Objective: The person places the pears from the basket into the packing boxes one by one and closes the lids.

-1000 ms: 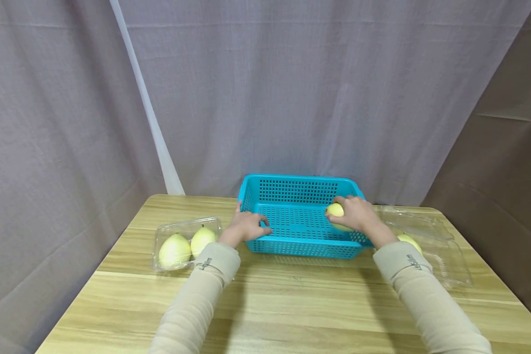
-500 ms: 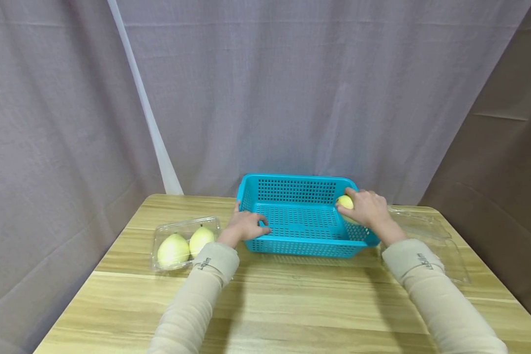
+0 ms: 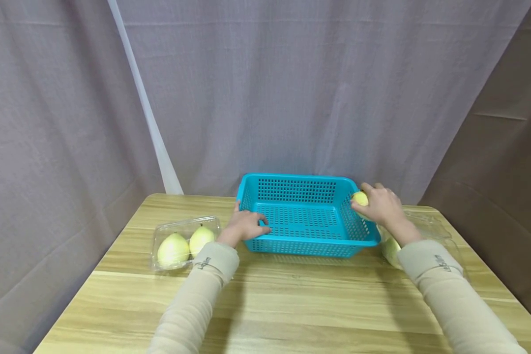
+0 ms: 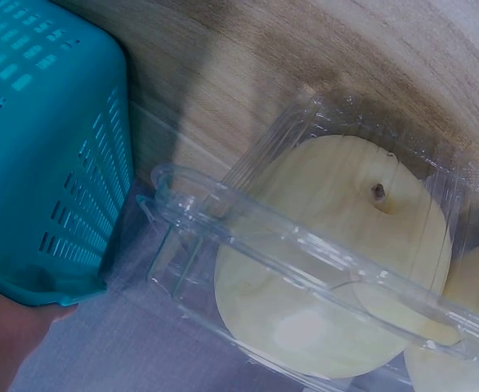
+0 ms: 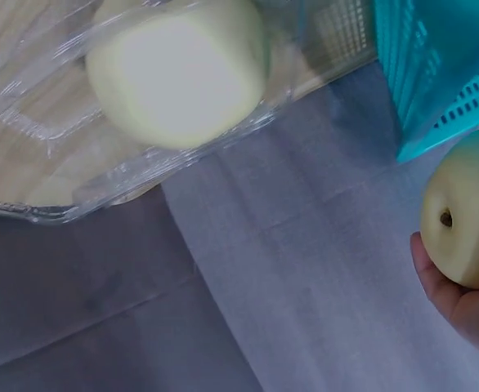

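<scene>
A round pale-yellow pear (image 3: 360, 198) is held in my right hand (image 3: 382, 204), over the right end of the turquoise basket (image 3: 309, 242). The right wrist view shows this pear (image 5: 468, 212) with fingers (image 5: 444, 294) under it, beside the basket's corner. My left hand (image 3: 246, 226) grips the basket at its front left corner, fingers over the rim. Inside, the basket holds nothing. To the right, partly behind my right sleeve, a pear (image 3: 390, 251) sits in an open clear plastic box (image 5: 51, 155).
On the left of the wooden table (image 3: 274, 305), a clear plastic box (image 3: 186, 225) contains two pears (image 3: 173, 250). Grey curtains (image 3: 292, 98) hang behind the table's far edge, with a brown one (image 3: 504, 162) at the right.
My right hand has moved right with the pear, from inside the basket to over its right end. The left hand has stayed at the basket's corner.
</scene>
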{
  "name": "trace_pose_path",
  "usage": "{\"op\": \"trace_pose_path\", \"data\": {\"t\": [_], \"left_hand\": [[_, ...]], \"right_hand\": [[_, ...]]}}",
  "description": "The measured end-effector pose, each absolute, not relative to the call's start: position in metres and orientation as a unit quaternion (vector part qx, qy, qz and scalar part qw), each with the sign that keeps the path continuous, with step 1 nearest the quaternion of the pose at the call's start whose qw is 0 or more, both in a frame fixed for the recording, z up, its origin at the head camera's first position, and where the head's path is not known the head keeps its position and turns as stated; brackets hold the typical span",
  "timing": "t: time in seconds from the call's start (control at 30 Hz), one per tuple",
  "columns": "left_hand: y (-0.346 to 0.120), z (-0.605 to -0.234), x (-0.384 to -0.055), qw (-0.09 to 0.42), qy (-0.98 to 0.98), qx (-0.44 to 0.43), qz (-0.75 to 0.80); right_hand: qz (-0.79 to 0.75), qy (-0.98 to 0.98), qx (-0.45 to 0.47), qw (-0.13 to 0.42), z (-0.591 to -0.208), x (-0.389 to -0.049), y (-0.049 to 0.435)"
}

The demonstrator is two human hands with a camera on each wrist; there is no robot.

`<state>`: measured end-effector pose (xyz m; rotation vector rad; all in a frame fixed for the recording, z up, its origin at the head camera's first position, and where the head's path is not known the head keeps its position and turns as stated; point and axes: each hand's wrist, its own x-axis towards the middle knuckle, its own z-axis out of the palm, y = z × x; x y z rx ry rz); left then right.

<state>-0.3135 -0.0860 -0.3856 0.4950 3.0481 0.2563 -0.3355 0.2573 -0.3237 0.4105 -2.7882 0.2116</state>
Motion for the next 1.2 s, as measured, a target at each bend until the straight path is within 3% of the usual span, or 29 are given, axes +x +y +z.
{"op": "trace_pose_path", "data": {"t": [0.17, 1.2], "left_hand": [[-0.086, -0.384, -0.313, 0.022, 0.983, 0.161, 0.084], [-0.086, -0.386, -0.314, 0.025, 0.983, 0.164, 0.083]], "right_hand": [[0.078, -0.973, 0.125, 0.176, -0.320, -0.332, 0.267], [0.032, -0.989, 0.038, 0.139, -0.314, -0.310, 0.337]]}}
